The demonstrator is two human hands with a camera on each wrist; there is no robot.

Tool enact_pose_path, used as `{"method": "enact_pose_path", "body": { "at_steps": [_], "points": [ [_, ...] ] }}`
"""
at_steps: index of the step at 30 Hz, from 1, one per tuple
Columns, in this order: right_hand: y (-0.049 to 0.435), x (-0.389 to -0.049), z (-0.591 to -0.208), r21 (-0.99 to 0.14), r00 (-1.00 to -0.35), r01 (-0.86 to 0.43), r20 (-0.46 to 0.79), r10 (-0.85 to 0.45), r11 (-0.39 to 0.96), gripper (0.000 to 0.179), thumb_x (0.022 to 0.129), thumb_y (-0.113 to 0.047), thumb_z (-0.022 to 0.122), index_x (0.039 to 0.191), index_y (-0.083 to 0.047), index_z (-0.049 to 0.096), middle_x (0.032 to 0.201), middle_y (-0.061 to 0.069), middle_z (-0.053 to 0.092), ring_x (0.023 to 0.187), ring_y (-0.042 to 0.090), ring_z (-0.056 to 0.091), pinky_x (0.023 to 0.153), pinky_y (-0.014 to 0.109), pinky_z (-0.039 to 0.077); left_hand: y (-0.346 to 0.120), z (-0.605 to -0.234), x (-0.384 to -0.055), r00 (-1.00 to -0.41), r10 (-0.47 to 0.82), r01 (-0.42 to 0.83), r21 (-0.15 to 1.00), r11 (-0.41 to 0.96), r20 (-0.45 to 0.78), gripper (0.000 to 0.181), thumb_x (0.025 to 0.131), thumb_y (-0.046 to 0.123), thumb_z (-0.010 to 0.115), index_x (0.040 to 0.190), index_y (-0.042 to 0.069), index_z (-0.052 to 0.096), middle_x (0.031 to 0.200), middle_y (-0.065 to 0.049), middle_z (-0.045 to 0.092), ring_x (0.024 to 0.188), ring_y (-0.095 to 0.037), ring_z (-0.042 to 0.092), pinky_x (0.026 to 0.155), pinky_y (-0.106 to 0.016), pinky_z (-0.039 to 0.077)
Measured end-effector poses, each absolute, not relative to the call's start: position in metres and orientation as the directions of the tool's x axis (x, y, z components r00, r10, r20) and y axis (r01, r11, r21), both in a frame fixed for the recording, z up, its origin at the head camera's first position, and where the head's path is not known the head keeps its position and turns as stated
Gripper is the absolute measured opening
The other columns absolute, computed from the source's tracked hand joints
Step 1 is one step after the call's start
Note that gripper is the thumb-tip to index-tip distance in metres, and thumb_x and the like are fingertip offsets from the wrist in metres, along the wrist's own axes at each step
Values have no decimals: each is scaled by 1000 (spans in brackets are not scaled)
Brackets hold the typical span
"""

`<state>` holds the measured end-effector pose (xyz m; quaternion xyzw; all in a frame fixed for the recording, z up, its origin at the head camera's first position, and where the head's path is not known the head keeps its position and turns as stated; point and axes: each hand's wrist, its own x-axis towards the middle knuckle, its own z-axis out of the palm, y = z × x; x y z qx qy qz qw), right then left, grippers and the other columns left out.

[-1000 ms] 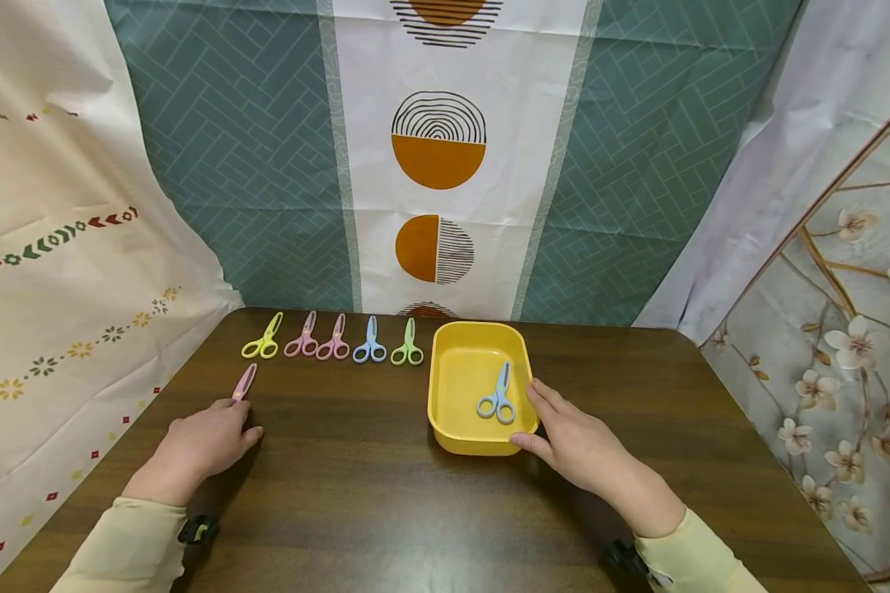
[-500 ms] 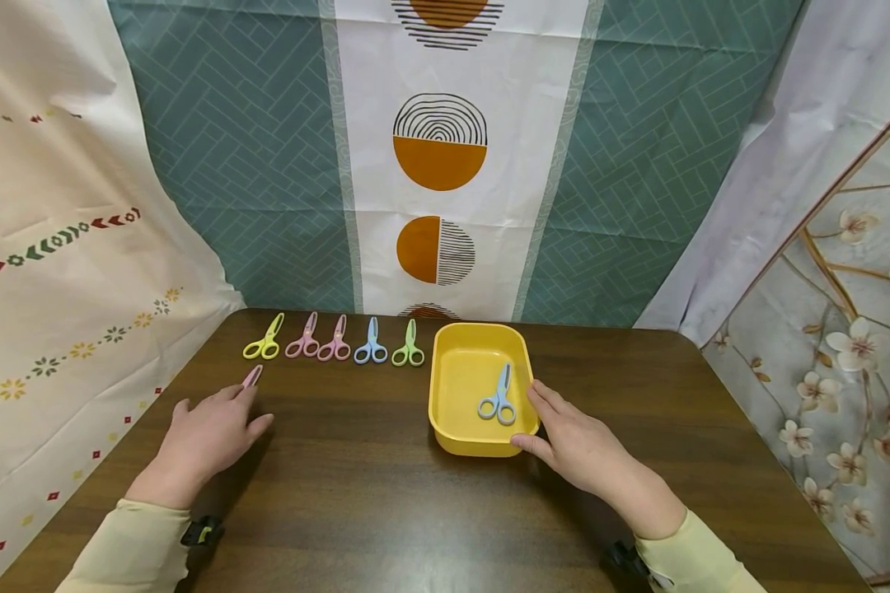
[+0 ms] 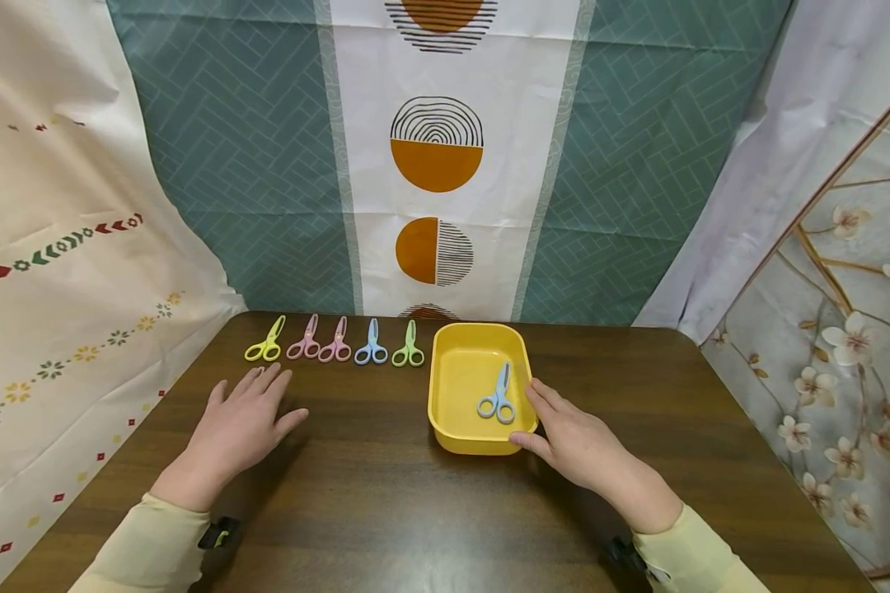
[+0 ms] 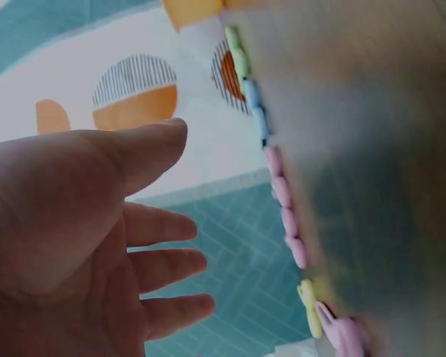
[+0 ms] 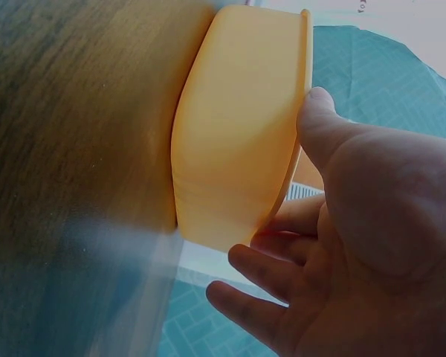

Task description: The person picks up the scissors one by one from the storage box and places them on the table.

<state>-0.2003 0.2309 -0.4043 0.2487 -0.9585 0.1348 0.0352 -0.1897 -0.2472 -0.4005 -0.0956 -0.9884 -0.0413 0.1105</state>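
Observation:
My left hand (image 3: 241, 422) hovers over the table's left side, fingers straight and spread, holding nothing. Beneath it is a pair of pink scissors (image 4: 348, 336), mostly hidden in the head view. Just beyond the fingertips lie yellow scissors (image 3: 265, 346), first in a row with two pink pairs, blue scissors (image 3: 372, 344) and green scissors (image 3: 409, 346). My right hand (image 3: 582, 441) holds the near right corner of a yellow plastic bin (image 5: 238, 126), thumb on its rim and fingers along the outer side. Light blue scissors (image 3: 498, 397) lie inside the bin.
The dark wooden table (image 3: 386, 511) extends in front of the row and the bin. A patterned teal and white cloth (image 3: 267, 165) hangs behind its back edge. More cloth hangs on the left and right sides.
My left hand let go of the single pink scissors, lifted and moved right with its fingers spread. These scissors were shifted toward the row. The right hand and bin stay put.

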Motion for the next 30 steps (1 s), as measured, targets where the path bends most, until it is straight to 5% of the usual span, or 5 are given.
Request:
{"method": "enact_pose_path", "body": {
  "at_steps": [30],
  "points": [
    [231,-200,-406,-240,-879,-477,130,-459,846,87,106,-52,70,164,6,43,171,25,41,151,44,51,111,60,51,-150,-375,-208,-900,351,368,22,929,257,75,107,53,69,162,4,53,169,-21,46,157,-47,41,124,-76,23]
  ]
}}
